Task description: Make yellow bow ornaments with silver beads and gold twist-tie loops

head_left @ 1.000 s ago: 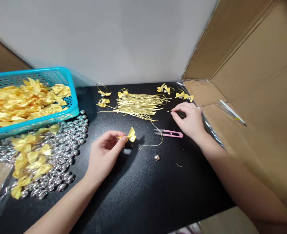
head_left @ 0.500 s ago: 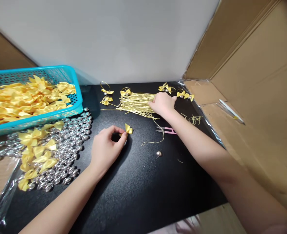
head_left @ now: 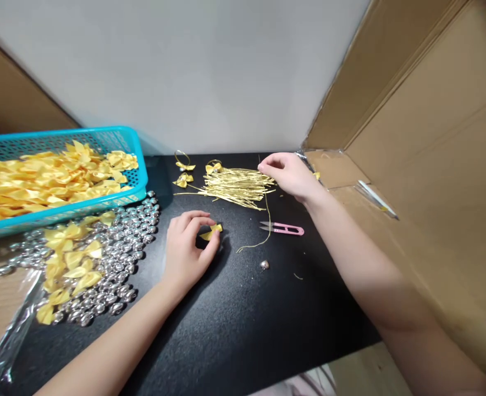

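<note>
My left hand (head_left: 187,247) rests on the black tabletop, thumb and fingers closed around a small yellow ribbon bow (head_left: 210,233). Over the right end of a bundle of gold cords (head_left: 237,187), my right hand (head_left: 290,175) pinches thumb and forefinger together on what looks like a thin gold cord (head_left: 268,212). This cord curves down toward the middle of the table, its loose end lying between my hands. Below it sits a single silver bell-like bead (head_left: 264,264). Pink-handled thread snips (head_left: 284,228) lie under my right wrist.
A blue basket (head_left: 142,165) full of yellow bows stands at the left. In front of it spread many silver beads (head_left: 123,264) with loose bows (head_left: 78,269) on top. Finished-looking bow loops (head_left: 184,166) lie at the back. Cardboard (head_left: 416,165) walls the right side, with a white pen-like tool (head_left: 377,199).
My right hand has lifted slightly off the cord bundle, its thumb and forefinger now pinched. The snips have come into fuller view. My left hand stays at the bow, which has turned a little.
</note>
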{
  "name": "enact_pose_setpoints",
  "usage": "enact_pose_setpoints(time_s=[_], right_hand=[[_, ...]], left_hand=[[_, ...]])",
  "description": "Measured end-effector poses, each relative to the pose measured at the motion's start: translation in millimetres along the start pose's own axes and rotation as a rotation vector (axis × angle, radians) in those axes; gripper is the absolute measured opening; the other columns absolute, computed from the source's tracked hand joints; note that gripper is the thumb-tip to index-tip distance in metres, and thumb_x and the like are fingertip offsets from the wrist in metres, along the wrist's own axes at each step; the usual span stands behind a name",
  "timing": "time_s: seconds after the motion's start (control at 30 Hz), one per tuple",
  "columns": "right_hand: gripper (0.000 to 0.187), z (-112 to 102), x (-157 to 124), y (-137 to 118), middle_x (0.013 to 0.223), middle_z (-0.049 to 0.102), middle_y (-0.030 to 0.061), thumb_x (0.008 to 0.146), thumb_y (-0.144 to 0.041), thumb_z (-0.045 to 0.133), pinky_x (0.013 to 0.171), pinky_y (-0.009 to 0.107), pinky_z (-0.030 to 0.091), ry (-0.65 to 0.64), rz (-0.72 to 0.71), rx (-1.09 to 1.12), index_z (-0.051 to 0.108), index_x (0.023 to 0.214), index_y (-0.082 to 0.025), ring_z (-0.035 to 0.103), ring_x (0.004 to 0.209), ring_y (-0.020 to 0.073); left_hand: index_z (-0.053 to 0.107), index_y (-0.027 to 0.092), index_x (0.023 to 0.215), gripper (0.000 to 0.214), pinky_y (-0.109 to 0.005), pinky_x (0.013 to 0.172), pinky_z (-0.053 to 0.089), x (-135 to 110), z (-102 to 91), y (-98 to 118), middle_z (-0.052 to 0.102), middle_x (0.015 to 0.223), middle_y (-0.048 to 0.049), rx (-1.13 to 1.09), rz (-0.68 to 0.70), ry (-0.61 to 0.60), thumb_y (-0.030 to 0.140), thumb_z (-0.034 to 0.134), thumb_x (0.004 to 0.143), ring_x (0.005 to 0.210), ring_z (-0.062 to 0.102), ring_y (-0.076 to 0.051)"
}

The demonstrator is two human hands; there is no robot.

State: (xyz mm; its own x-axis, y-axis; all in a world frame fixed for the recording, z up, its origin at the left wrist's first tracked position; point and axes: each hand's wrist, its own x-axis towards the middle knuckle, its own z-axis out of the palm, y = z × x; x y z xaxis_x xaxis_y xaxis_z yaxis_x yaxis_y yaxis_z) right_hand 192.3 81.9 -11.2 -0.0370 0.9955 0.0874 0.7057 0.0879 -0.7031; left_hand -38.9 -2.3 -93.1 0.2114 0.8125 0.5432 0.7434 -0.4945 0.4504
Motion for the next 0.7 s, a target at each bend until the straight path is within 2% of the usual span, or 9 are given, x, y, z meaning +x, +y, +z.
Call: enact_pose_setpoints(time_s=[0.13,0.23,0.3,0.43,0.6,0.7], right_hand=[[0.014,-25,-27,-24,0.091,0.073,0.0068,0.086,-0.028,0.063,0.082,0.028,0.049,-0.205,-0.162,0.539,0.063,0.081,-0.014,0.065,0.085,0.0130],[0.016,-32,-49,-37,0.085,0.073,0.0043,0.086,-0.030,0.064,0.082,0.027,0.050,-0.414,-0.231,0.711,0.062,0.080,-0.015,0.066,0.083,0.0119],[0.019,-32,-62,-42,0.078,0.071,0.0020,0.084,-0.033,0.067,0.079,0.027,0.051,-0.498,-0.258,0.780,0.062,0.081,-0.015,0.066,0.077,0.0107],[0.024,-35,-87,-46,0.067,0.065,-0.0027,0.077,-0.036,0.074,0.067,0.023,0.049,-0.526,-0.275,0.843,0.063,0.079,-0.014,0.060,0.062,0.0074],[0.028,-39,-117,-59,0.059,0.054,-0.0058,0.075,-0.038,0.073,0.053,0.020,0.038,-0.519,-0.246,0.798,0.060,0.072,-0.014,0.047,0.054,0.0048],[0.029,-36,-129,-68,0.059,0.049,-0.0069,0.072,-0.040,0.074,0.050,0.020,0.033,-0.529,-0.232,0.793,0.058,0.072,-0.015,0.042,0.052,0.0044]], left_hand=[[0.066,0.019,0.101,0.019,-0.043,0.092,0.043,15,-10.7,18,0.066,0.107,-0.0093,-0.178,-0.019,0.081,0.026,0.064,0.084,0.103,0.059,-0.025],[0.070,0.024,0.110,0.027,-0.038,0.090,0.047,37,-21.9,42,0.067,0.115,-0.0068,-0.549,-0.127,0.072,0.033,0.065,0.084,0.108,0.060,-0.023],[0.074,0.025,0.102,0.023,-0.038,0.094,0.046,48,-27.7,59,0.069,0.116,-0.0056,-0.812,-0.153,0.010,0.036,0.065,0.084,0.113,0.059,-0.023],[0.078,0.026,0.096,0.019,-0.039,0.098,0.045,49,-33.4,84,0.074,0.110,-0.0051,-1.131,-0.225,-0.078,0.032,0.072,0.079,0.111,0.062,-0.024],[0.079,0.024,0.090,0.025,-0.040,0.096,0.046,27,-42.5,102,0.074,0.108,-0.0067,-1.228,-0.296,-0.003,0.036,0.079,0.069,0.111,0.062,-0.027],[0.077,0.021,0.079,0.020,-0.034,0.085,0.050,19,-50.4,109,0.073,0.109,-0.0065,-1.248,-0.322,0.009,0.035,0.081,0.064,0.103,0.065,-0.024]])
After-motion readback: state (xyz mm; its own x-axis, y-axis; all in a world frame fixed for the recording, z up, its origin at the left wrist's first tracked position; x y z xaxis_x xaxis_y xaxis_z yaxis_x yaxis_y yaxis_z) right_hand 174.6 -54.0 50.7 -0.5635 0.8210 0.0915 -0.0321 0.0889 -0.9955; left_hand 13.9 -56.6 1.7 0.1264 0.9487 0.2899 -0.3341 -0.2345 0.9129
